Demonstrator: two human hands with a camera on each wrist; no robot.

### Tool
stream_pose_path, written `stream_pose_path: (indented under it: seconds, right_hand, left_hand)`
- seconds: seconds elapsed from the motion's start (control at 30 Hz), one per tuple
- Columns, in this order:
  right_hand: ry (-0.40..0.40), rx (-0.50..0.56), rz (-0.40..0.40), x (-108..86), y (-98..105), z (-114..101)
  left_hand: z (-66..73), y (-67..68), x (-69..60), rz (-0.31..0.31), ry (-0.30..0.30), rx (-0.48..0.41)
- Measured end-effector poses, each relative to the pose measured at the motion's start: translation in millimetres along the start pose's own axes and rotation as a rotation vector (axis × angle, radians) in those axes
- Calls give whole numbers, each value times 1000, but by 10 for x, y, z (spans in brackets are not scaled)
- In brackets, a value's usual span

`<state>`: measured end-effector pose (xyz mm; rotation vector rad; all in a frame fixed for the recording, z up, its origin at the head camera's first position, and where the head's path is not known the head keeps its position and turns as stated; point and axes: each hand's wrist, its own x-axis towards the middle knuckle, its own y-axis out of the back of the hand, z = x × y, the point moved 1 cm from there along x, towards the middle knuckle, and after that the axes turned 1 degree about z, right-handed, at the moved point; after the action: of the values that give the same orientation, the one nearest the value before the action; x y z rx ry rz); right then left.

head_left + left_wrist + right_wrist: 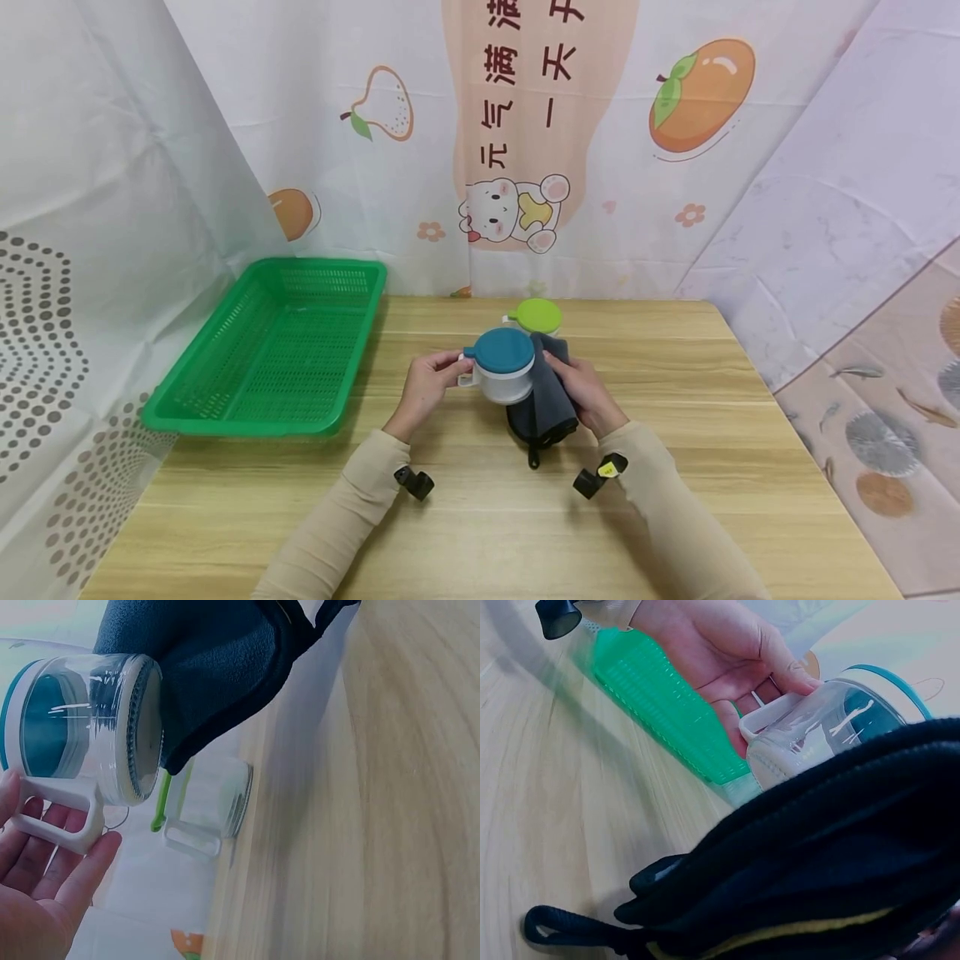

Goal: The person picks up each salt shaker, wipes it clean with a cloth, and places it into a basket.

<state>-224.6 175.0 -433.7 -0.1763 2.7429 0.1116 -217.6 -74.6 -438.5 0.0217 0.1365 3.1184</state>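
Note:
My left hand [431, 387] grips the white handle of a clear glass jar [75, 724] with a blue lid [504, 350], lifted off the table. In my right hand [588, 390] is a folded dark grey cloth [551, 392] with black edging and a hanging loop, held against the jar's right side. Most of the right fingers are hidden behind the cloth, and in the right wrist view the cloth [810, 855] covers part of the jar. Behind them on the table stands a second glass jar [199, 802] with a green lid [538, 315] and white handle.
A green plastic basket [341, 408] sits at the left of the wooden table [510, 533]. A printed curtain [600, 183] hangs along the table's back edge.

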Motion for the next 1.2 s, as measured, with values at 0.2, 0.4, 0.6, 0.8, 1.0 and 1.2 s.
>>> stream_pose_path:
  seconds: [0.2, 0.4, 0.6, 0.8, 1.0, 1.2]
  right_hand:
    - [46, -35, 3, -14, 23, 16]
    - [126, -163, 28, -99, 55, -14]
    - [146, -166, 54, -163, 21, -39]
    - [129, -129, 90, -158, 2, 18]
    - [154, -149, 107, -167, -12, 53]
    - [198, -229, 139, -254, -57, 80]
  left_hand:
    - [7, -3, -7, 15, -5, -53]
    - [13, 1, -27, 20, 2, -82]
    - [16, 9, -21, -3, -4, -97]
    - [8, 14, -25, -37, 13, -64]
    - [-17, 18, -38, -25, 17, -66]
    - [-19, 23, -48, 23, 16, -79]
